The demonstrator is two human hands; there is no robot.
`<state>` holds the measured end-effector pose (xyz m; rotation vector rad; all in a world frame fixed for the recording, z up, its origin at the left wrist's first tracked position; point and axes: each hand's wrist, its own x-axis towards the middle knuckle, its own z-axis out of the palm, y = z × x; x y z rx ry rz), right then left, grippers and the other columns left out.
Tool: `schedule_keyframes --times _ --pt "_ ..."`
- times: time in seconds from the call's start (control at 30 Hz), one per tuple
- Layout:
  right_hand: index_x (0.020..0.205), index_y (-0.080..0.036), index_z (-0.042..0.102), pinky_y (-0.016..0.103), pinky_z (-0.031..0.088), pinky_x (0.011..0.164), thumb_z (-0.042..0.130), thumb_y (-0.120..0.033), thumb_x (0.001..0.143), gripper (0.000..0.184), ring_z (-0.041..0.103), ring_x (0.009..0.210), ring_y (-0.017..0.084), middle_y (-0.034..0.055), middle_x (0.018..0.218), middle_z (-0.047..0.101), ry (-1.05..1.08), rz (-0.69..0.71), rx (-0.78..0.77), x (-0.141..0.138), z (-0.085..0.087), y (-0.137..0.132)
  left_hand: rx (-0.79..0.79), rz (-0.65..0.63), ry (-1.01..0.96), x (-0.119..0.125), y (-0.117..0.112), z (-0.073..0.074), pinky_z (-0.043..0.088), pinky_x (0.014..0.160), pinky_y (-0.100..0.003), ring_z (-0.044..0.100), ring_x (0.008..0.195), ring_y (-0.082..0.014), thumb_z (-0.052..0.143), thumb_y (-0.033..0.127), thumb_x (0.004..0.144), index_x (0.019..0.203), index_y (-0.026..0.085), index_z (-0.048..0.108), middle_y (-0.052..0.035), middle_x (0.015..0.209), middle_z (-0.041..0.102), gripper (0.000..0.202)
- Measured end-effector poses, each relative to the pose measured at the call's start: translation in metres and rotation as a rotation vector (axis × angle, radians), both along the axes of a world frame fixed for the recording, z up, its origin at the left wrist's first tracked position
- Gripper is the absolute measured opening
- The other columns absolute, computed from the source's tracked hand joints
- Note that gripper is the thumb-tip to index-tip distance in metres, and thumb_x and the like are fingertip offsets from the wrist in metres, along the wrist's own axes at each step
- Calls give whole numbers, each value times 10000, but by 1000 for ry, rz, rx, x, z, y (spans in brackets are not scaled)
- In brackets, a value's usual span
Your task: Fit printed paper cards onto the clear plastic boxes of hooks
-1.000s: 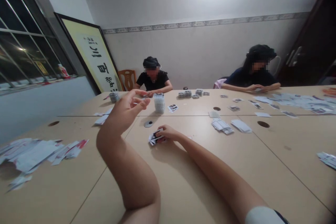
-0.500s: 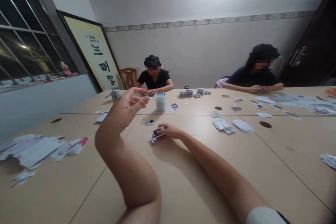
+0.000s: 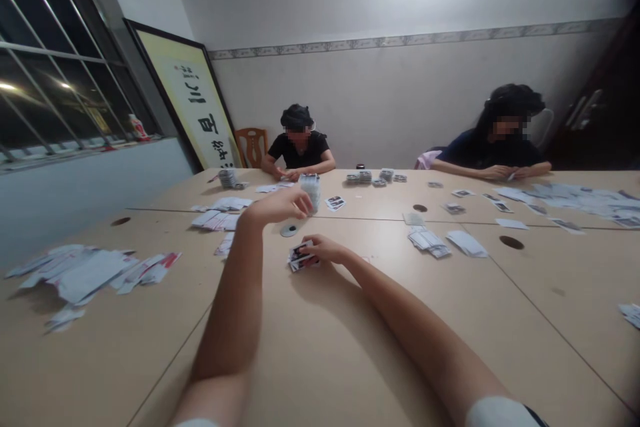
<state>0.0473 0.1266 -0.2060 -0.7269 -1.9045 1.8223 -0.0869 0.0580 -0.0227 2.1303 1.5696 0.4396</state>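
Observation:
My right hand rests on the table, its fingers closed on a small fanned bundle of printed cards with dark pictures and white borders. My left hand hangs in the air above the table, palm down and slightly blurred. Its fingers are bent but apart, and I see nothing in them. Just past the fingertips stands a tall stack of clear-wrapped cards; whether they touch it I cannot tell. A round grey cable-hole cover lies between my two hands.
White paper packets are heaped at the left, with more packets beyond my left forearm. Card piles lie to the right. Cards and wrappers spread at far right. Two people sit across the table, their hands on cards.
My left hand has swung from raised palm-up to palm-down beside the tall stack, and its forearm has straightened. My right hand stays on the cards. The view has shifted slightly left.

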Motion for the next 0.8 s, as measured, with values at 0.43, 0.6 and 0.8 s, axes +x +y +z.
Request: schedule_keyframes --times 0.43,0.6,0.8 --pt "1073 -130 682 336 584 757 530 -480 1015 385 694 766 144 42 919 720 17 98 60 7 -12 6 -66 -1 -145 -54 -3 -107 500 917 -331 633 1143 -317 603 221 625 1098 181 753 -88 1157 748 498" --pt "1086 -136 667 346 589 762 579 -429 1000 318 688 810 156 43 968 705 21 89 87 4 -17 8 -82 92 -281 -57 -11 -133 504 724 -313 694 847 -278 637 204 645 1069 160 745 -66 881 759 440" --pt "1136 -140 657 351 592 767 575 -415 1004 316 690 827 160 54 1009 704 21 97 100 4 -20 11 -79 197 -467 -61 -18 -161 492 650 -273 669 748 -209 710 286 778 1170 130 639 -33 776 686 428"
